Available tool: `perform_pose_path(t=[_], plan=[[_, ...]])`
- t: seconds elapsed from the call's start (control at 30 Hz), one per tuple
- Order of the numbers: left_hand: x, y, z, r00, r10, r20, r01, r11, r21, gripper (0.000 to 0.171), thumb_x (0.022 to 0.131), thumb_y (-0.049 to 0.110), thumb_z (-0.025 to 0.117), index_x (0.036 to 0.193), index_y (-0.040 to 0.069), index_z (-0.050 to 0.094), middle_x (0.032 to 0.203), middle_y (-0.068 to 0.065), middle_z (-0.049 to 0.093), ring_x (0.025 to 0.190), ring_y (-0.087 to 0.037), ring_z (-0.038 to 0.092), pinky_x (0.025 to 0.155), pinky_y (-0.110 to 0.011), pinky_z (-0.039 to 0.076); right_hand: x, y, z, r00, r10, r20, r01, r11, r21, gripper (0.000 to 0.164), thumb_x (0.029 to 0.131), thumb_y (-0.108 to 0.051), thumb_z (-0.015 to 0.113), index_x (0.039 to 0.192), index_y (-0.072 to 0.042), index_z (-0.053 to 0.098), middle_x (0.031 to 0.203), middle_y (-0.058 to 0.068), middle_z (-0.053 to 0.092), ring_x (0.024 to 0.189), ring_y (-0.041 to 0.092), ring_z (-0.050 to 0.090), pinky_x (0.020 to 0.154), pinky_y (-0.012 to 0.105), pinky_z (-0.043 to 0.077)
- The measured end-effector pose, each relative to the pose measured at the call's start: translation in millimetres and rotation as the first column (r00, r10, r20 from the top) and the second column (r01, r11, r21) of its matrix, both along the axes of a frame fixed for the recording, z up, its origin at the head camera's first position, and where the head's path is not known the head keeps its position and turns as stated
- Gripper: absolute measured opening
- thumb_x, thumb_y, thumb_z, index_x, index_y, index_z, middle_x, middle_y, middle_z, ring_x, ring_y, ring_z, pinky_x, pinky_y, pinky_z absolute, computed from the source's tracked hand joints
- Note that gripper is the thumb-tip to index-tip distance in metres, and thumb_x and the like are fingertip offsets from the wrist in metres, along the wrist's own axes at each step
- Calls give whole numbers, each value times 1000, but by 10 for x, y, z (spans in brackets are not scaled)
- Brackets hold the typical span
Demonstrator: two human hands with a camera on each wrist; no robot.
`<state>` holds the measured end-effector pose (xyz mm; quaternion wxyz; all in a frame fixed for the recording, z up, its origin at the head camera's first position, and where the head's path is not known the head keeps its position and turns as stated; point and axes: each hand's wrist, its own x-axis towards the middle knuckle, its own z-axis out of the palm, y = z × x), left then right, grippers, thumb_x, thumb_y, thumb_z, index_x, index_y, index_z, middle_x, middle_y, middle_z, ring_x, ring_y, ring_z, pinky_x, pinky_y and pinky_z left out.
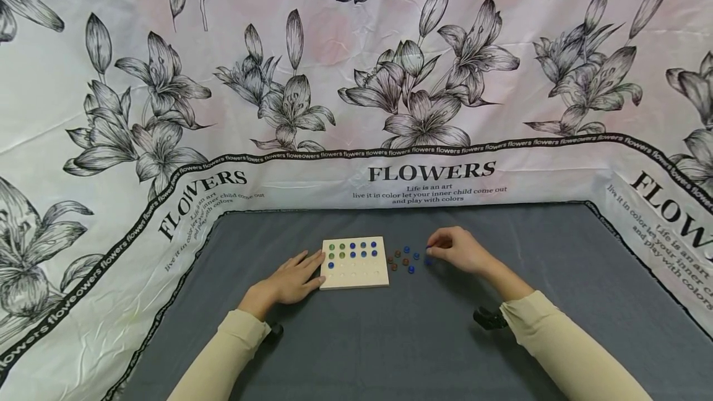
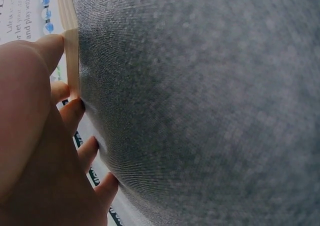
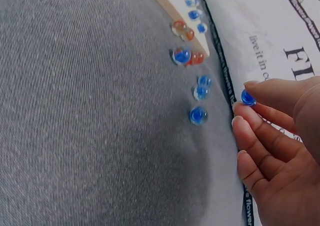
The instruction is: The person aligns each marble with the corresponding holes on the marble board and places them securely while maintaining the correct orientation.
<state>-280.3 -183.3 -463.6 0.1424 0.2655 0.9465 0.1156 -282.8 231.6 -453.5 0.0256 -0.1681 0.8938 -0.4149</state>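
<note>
A pale wooden board (image 1: 362, 278) with rows of shallow hollows lies on the grey cloth. Green marbles (image 1: 337, 251) fill the left of its two back rows, blue marbles (image 1: 363, 249) the rest of them, and one blue marble (image 1: 331, 265) starts the third row. My left hand (image 1: 292, 278) rests at the board's left edge, thumb and fingertips touching it, fingers spread. Right of the board, my right hand (image 1: 459, 251) pinches a blue marble (image 3: 248, 97) between thumb and fingers, above the cloth. Loose blue marbles (image 3: 198, 115) lie near it.
Several loose reddish-brown marbles (image 1: 394, 267) lie beside the board's right edge, mixed with blue ones. Grey cloth (image 1: 356, 339) covers the table. A white flower-printed sheet (image 1: 312, 184) rises behind and at both sides.
</note>
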Motion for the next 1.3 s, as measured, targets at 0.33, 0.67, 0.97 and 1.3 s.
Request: perform_pose_path(t=[0.33, 0.67, 0.97, 1.3], plan=[[-11, 0, -36, 1000, -2, 2, 2, 1000, 0, 66, 111, 43, 42, 165, 12, 22, 171, -8, 20, 156, -42, 13, 123, -64, 14, 60, -145, 42, 999, 39, 0, -39, 998, -39, 18, 97, -14, 72, 109, 1, 72, 97, 6, 71, 85, 19, 66, 72, 34, 54], [-54, 15, -28, 1000, 9, 11, -9, 1000, -26, 65, 111, 44, 42, 165, 16, 21, 171, -3, 18, 157, -37, 13, 124, -61, 15, 65, -330, 55, 999, 46, 16, -45, 998, -41, 18, 97, -14, 73, 110, -1, 72, 96, 2, 70, 85, 18, 64, 74, 35, 54], [-35, 5, -8, 1000, 12, 9, -12, 1000, -21, 64, 111, 43, 42, 165, 15, 23, 171, -4, 20, 156, -38, 13, 123, -62, 16, 95, -502, 55, 996, 85, -14, -86, 994, -65, 14, 96, -14, 74, 105, -4, 73, 92, 3, 70, 80, 18, 64, 68, 33, 53], [-39, -8, -58, 1000, 19, 8, -19, 1000, -7, 66, 110, 44, 44, 165, 16, 22, 171, -4, 19, 156, -39, 13, 123, -62, 15, 132, -685, 54, 993, 116, -38, -119, 989, -84, 12, 96, -13, 74, 103, -4, 73, 91, 2, 71, 81, 18, 66, 69, 31, 53]])
